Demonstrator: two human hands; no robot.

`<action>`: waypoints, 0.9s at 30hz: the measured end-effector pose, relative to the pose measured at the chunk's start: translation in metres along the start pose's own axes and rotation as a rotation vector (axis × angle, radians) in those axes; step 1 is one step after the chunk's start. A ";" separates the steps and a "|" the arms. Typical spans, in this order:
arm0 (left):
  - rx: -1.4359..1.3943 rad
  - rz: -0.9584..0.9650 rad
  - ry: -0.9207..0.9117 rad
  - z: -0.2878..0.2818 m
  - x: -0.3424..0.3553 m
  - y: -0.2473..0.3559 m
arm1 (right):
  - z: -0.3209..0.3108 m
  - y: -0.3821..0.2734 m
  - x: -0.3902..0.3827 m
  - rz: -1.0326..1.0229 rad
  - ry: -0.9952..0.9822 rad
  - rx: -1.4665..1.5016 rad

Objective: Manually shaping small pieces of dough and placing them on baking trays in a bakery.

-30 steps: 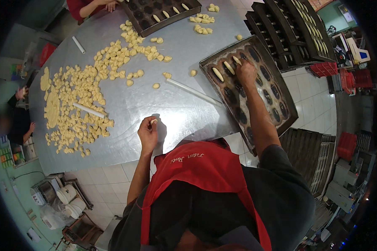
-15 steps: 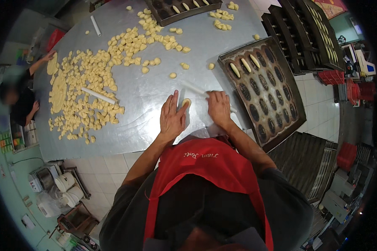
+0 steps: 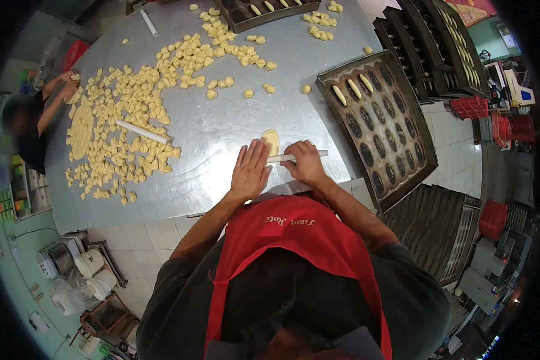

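A small piece of dough [image 3: 271, 138], flattened to a long oval, lies on the metal table in front of me. Across its near end runs a white rolling pin [image 3: 321, 153], and my right hand [image 3: 306, 164] has its fingers curled over it. My left hand [image 3: 250, 171] lies flat at the dough's left edge, fingers stretched out, by the pin's left end. Whether its palm touches the pin is hidden. Just beyond are a few loose dough balls [image 3: 249, 93].
Many dough balls [image 3: 132, 108] cover the table's left side, with another rolling pin [image 3: 141, 131] on them. To the right, a dark moulded baking tray [image 3: 378, 129] holds three dough rolls. Stacked trays [image 3: 432, 54] stand beyond it. A co-worker [image 3: 33, 129] handles dough at the far left.
The rolling pin has swung from a slant to nearly level and come nearer, onto the dough. The dough is longer and flatter. At the left, the co-worker's hands have come together.
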State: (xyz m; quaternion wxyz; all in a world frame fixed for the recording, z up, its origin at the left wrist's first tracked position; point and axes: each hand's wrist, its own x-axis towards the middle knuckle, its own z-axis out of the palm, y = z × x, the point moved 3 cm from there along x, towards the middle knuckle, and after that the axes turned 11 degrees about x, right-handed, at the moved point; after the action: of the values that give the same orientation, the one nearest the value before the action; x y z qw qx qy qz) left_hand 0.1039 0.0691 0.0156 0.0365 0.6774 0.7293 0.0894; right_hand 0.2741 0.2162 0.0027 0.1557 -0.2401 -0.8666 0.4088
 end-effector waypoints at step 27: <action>-0.161 -0.433 0.266 -0.047 -0.029 -0.121 | 0.061 -0.063 0.023 -0.048 -0.271 -0.338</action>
State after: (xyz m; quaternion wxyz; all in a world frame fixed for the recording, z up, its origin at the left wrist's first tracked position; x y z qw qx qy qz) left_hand -0.0210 0.0279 0.0377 0.0127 0.4827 0.8462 0.2255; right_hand 0.2079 0.1549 0.0162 0.0048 -0.1847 -0.9413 0.2824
